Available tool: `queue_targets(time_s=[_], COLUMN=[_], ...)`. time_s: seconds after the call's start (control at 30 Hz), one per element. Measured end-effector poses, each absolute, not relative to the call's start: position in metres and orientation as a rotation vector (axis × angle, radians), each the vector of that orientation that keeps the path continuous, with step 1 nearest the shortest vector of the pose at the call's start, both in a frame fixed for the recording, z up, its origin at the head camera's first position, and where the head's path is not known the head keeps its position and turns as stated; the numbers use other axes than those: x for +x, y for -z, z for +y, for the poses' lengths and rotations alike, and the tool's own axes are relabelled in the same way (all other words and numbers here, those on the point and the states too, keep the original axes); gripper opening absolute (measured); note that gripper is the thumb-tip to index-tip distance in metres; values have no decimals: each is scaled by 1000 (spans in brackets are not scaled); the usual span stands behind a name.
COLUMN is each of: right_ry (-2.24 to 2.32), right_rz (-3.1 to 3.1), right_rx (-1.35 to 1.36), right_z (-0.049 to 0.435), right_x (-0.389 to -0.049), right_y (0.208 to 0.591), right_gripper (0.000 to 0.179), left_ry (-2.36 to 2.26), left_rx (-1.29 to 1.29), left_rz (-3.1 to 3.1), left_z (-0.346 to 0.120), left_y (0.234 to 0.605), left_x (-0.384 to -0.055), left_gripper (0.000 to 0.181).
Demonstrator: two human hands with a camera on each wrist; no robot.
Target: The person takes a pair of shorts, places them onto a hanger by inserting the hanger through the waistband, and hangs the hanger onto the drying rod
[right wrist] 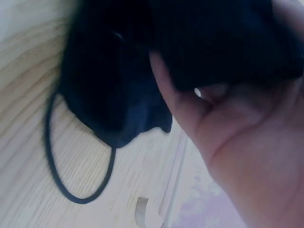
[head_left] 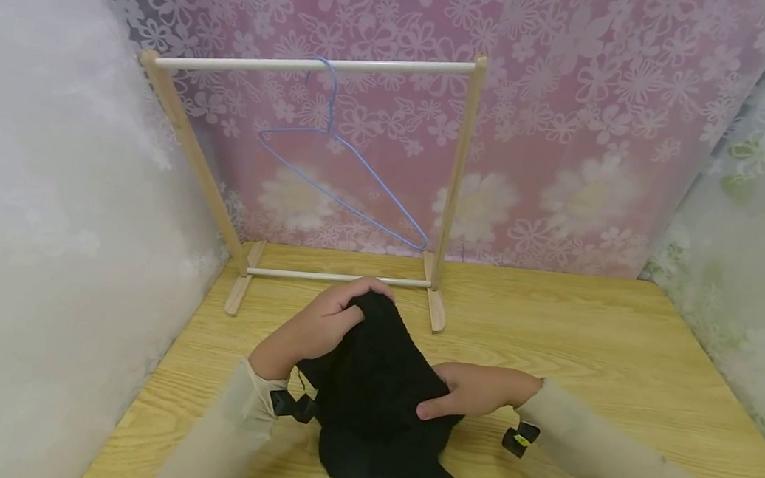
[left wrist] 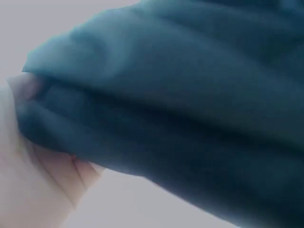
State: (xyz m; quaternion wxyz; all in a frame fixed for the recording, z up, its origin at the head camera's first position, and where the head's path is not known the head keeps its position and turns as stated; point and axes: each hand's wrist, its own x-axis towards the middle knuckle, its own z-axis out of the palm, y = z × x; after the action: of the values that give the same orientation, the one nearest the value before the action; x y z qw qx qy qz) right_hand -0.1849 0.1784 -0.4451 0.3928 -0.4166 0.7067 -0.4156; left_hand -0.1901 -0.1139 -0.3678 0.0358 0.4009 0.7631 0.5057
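Fingers (head_left: 370, 283) of the left hand (head_left: 323, 327) clamp the upper edge of the black garment (head_left: 380, 372), just in front of the wooden garment rack (head_left: 460, 170). The right hand (head_left: 478, 390) grips the garment's side, thumb on the near face. The garment is bunched, in front of the rack. A blue wire hanger (head_left: 376, 177) hooks over the rack's white upper bar (head_left: 401, 67). The rack stands on a wood-grain tabletop (head_left: 582, 334); a pink floral curtain (head_left: 563, 126) is behind the rack.

The rack (head_left: 458, 170) stands by the bench's (head_left: 582, 334) back-left corner, a hanger (head_left: 330, 113) over its bar (head_left: 394, 67); the cloth (head_left: 383, 372) is before the rack.
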Motion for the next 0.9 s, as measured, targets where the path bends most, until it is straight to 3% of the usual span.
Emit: queue_targets(time_s=[0.2, 0.43, 0.53, 0.63, 0.9], right_ry=[1047, 1060, 1047, 1023, 890], right_rz=[1723, 1675, 1648, 1559, 1098], right_rx=[-995, -991, -1011, -1013, -940], right_z=[191, 194, 196, 199, 200], right_x=[-186, -186, -184, -181, -173], right_y=[439, 441, 440, 437, 415], right_gripper=[52, 41, 26, 24, 57], left_ry=[-1410, -1272, -1199, -1178, -1078], left_rx=[1190, 1230, 1354, 1440, 1243], left_rz=[2404, 2297, 2127, 1957, 1555], left_z=[-121, -124, -130, -133, -139], left_y=[369, 374, 375, 374, 354], left_x=[-196, -200, -199, -196, -181], left_gripper=[34, 26, 30, 38, 35])
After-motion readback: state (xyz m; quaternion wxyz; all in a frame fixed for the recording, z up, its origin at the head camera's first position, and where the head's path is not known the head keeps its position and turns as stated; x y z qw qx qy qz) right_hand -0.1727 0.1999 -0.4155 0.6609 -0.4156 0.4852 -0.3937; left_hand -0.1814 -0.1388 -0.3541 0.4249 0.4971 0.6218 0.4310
